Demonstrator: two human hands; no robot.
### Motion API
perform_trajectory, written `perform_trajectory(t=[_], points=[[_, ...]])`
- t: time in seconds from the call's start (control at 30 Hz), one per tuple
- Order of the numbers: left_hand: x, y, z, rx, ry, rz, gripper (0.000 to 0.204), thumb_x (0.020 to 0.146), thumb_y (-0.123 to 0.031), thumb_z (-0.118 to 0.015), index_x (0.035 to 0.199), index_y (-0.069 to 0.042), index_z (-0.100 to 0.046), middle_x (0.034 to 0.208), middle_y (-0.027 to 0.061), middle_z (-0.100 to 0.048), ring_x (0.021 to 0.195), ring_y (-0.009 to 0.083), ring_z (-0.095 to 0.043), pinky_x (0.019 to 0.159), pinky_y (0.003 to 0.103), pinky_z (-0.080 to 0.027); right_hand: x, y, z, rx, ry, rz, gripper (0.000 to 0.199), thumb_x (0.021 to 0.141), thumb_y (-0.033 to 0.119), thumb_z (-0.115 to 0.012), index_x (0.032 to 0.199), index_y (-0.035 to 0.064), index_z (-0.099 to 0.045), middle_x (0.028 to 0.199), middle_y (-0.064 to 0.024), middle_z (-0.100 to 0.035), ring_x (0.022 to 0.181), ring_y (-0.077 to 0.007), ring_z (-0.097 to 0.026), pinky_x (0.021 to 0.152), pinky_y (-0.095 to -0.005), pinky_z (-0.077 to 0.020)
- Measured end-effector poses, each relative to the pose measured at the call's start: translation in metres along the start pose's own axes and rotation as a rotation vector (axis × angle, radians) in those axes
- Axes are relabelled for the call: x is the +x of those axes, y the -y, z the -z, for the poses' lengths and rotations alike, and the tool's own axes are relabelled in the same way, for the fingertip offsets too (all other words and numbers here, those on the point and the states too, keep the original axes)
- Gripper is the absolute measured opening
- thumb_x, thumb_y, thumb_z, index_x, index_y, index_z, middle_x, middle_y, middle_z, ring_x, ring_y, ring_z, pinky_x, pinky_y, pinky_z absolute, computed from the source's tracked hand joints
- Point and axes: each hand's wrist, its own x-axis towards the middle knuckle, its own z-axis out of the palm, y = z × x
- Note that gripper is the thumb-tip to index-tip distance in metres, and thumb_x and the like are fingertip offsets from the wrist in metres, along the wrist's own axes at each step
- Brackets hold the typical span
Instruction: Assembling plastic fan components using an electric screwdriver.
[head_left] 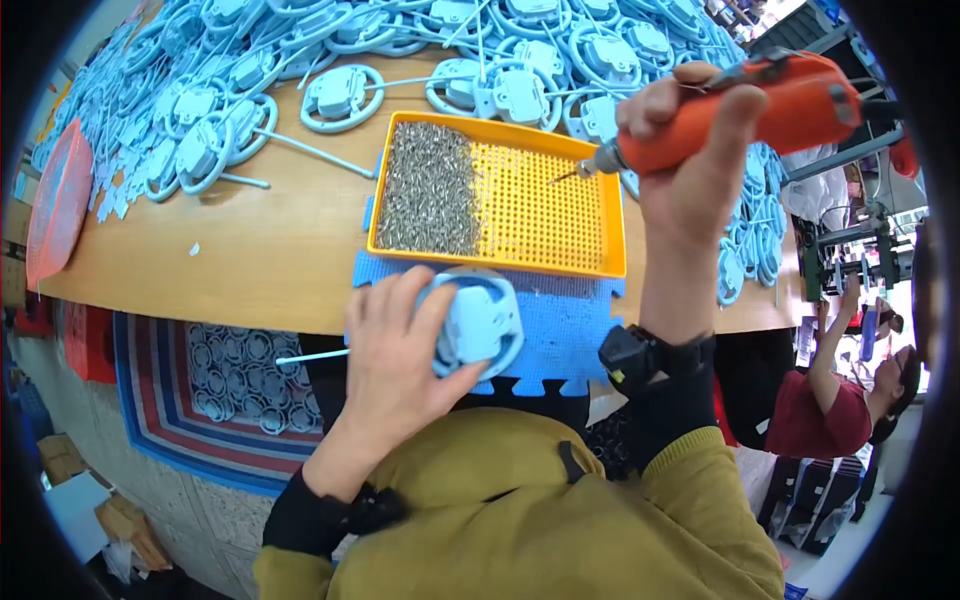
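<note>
My left hand [390, 355] is closed around a light blue plastic ring-shaped part [475, 325], pressing it against a blue foam mat [565, 335] at the table's front edge. A thin light blue rod [312, 357] sticks out to the left beyond that hand. In my right hand [690, 170], raised on the right, is an orange electric screwdriver [740, 110]. Its bit points left and down over the perforated right half of a yellow tray [617, 235]. Small metal screws [428, 190] lie heaped in the tray's left half. I cannot tell whether the bit carries a screw.
Piles of similar light blue parts [520, 90] cover the far side of the wooden table [290, 260]. A pink basket [62, 200] stands at the left edge. Below left, a striped container [160, 400] holds more ring parts. Another person [830, 405] is at the far right.
</note>
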Motion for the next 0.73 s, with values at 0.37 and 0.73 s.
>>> perform_trajectory(t=[0.37, 0.73], points=[[0.005, -0.010, -0.009, 0.018, 0.047, 0.025, 0.064, 0.060, -0.030, -0.082, 0.114, -0.008, -0.056, 0.113, 0.0105, -0.049, 0.108, 0.0297, -0.047, 0.090, 0.043, -0.032, -0.092, 0.029, -0.042, -0.204, 0.226, -0.297, 0.070, 0.080, 0.071, -0.055, 0.103, 0.0056, -0.050, 0.068, -0.0022, -0.052, 0.055, -0.0137, -0.050, 0.054, -0.0282, -0.0431], [0.006, -0.010, -0.009, 0.023, 0.064, 0.040, 0.064, 0.061, -0.032, -0.082, 0.115, -0.009, -0.056, 0.114, 0.0102, -0.048, 0.108, 0.0294, -0.046, 0.091, 0.044, -0.032, -0.096, 0.025, -0.049, -0.230, 0.252, -0.309, 0.063, 0.079, 0.065, -0.064, 0.098, 0.0067, -0.047, 0.068, -0.0043, -0.052, 0.056, -0.0153, -0.051, 0.055, -0.0306, -0.0454]])
